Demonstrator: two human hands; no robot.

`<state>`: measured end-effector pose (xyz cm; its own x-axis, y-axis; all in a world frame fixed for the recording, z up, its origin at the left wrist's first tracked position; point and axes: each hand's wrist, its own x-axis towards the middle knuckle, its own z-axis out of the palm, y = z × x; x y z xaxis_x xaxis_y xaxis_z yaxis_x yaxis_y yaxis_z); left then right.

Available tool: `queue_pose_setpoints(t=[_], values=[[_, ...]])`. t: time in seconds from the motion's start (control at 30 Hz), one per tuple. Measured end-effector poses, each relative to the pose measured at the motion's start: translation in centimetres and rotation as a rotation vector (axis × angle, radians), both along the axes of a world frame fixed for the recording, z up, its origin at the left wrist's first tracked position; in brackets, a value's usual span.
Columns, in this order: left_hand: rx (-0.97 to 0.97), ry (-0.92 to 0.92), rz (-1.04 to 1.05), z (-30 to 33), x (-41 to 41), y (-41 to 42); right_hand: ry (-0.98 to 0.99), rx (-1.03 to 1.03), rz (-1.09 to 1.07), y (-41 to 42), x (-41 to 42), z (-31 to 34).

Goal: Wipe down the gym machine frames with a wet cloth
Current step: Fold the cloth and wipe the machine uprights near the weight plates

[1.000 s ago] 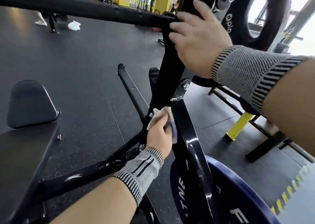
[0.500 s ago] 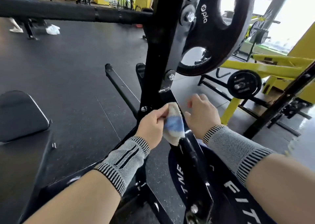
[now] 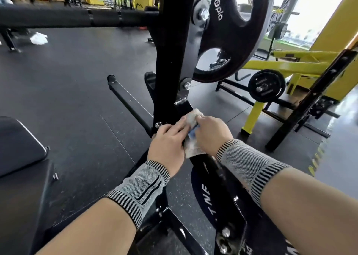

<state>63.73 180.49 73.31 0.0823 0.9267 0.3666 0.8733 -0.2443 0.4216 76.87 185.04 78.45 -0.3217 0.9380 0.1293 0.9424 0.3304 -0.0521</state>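
White and blue cloth sits on the black frame bar. The right hand has come down from up high. Now it and the left hand both pinch the cloth, maybe to fold it.

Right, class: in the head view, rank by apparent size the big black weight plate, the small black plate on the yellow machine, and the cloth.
1. Big black weight plate
2. Small black plate
3. Cloth, though it looks close to the small plate, is nearer the camera and partly hidden by both hands.
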Motion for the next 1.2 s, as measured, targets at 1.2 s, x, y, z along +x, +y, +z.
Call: queue_pose_setpoints(t=[1.2], values=[[-0.192, 0.317, 0.088, 0.6, 1.6, -1.5, 0.07, -0.103, 0.033, -6.2, 5.1, -7.8]])
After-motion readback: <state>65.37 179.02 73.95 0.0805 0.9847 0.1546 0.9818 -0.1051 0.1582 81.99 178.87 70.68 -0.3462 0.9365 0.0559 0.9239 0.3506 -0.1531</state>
